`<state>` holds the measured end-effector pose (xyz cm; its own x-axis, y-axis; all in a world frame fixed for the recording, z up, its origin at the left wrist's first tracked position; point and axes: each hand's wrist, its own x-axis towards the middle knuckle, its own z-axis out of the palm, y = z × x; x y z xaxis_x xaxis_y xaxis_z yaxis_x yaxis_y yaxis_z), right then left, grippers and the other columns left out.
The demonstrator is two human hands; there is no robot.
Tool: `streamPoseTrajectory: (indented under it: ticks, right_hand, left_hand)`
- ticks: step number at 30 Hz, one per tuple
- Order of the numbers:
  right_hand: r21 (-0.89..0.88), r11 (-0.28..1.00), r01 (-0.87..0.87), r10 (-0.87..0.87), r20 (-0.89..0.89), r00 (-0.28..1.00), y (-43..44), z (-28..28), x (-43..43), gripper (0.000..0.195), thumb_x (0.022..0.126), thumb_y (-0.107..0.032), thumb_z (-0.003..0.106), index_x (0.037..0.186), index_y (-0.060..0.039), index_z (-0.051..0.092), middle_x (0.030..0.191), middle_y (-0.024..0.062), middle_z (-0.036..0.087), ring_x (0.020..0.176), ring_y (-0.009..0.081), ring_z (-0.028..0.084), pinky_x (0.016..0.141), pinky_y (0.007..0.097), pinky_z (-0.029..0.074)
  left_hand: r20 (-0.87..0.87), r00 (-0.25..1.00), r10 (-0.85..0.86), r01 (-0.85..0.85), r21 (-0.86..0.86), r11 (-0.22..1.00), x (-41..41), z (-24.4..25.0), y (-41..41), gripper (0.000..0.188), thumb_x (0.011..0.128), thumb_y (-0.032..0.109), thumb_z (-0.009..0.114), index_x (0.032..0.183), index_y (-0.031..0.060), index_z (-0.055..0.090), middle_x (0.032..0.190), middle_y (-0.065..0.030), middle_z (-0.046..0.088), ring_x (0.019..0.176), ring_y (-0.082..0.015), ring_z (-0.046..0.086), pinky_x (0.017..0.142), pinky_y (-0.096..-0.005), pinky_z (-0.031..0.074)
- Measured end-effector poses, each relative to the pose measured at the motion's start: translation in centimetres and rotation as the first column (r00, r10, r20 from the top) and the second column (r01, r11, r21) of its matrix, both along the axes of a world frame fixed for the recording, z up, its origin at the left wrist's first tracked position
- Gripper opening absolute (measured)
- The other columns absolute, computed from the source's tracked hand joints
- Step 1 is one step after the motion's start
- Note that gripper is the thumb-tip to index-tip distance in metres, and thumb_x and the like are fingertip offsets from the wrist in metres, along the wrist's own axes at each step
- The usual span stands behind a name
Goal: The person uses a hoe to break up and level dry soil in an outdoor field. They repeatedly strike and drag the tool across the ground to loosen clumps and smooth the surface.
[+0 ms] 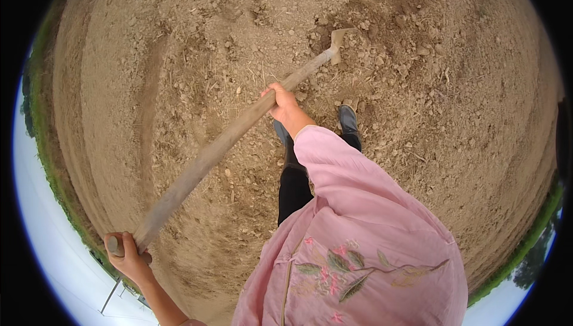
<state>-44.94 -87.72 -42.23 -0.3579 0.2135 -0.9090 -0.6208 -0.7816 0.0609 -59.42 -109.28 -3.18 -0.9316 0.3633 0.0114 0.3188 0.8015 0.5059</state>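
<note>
A long-handled hoe runs diagonally across the view, its wooden shaft [201, 160] angled from lower left to upper right. My left hand [127, 256] is closed around the crosspiece grip at the shaft's lower-left end. Farther up the shaft, my right hand [281, 102] grips the wood above my boots. The metal hoe head [337, 46] is at the far end, over or on loose, cloddy soil [380, 53]; whether it touches the soil I cannot tell.
Dry tilled ground with straw bits surrounds my dark boots [348, 120]. A shallow furrow [150, 102] runs along the left. Green vegetation [58, 187] edges the field, with a pole [110, 295] beyond at lower left.
</note>
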Motion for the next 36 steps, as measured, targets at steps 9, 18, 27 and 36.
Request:
streamPoseTrajectory:
  ticks: [9,18,27,36]
  right_hand:
    - [-0.016,0.987,0.161,-0.161,0.015,0.987,0.8,-3.4,6.2,0.013,0.078,-0.009,0.053,0.085,-0.0016,0.044,0.072,0.0076,0.05,0.066,0.0211,0.054,0.064,0.0348,0.049]
    - [-0.1,0.965,0.242,-0.226,0.144,0.963,0.4,-5.9,12.2,0.014,0.079,-0.008,0.053,0.088,-0.0022,0.044,0.073,0.0082,0.05,0.066,0.0221,0.053,0.064,0.0344,0.05]
    - [-0.178,0.951,0.252,-0.241,0.081,0.967,-3.4,-1.6,10.7,0.013,0.077,-0.008,0.055,0.084,-0.005,0.044,0.069,0.007,0.049,0.063,0.0212,0.052,0.063,0.0357,0.049]
    - [-0.052,0.999,-0.002,-0.004,-0.112,0.994,-1.3,2.3,3.2,0.024,0.076,-0.005,0.056,0.093,0.0008,0.041,0.079,0.0113,0.051,0.07,0.0257,0.056,0.065,0.0393,0.05]
  left_hand:
    - [-0.009,0.982,-0.188,0.186,-0.07,0.98,1.0,-2.9,4.2,0.014,0.076,0.007,0.052,0.067,0.0073,0.041,0.06,0.0009,0.039,0.045,-0.0057,0.033,0.032,-0.0208,0.024]
    - [0.138,0.951,-0.277,0.287,-0.06,0.956,2.6,-5.7,8.7,0.013,0.076,0.005,0.053,0.067,0.0066,0.043,0.06,0.001,0.042,0.05,-0.0067,0.037,0.042,-0.0212,0.031]
    - [0.03,0.978,-0.205,0.207,-0.192,0.959,1.0,-1.4,7.5,0.012,0.075,0.009,0.052,0.069,0.0054,0.043,0.06,0.0002,0.04,0.051,-0.0082,0.034,0.044,-0.0229,0.028]
    - [-0.09,0.989,0.118,-0.124,-0.061,0.99,1.7,1.8,3.6,0.013,0.074,0.013,0.051,0.071,0.0051,0.041,0.053,-0.0017,0.037,0.032,-0.0075,0.026,0.026,-0.0236,0.02]
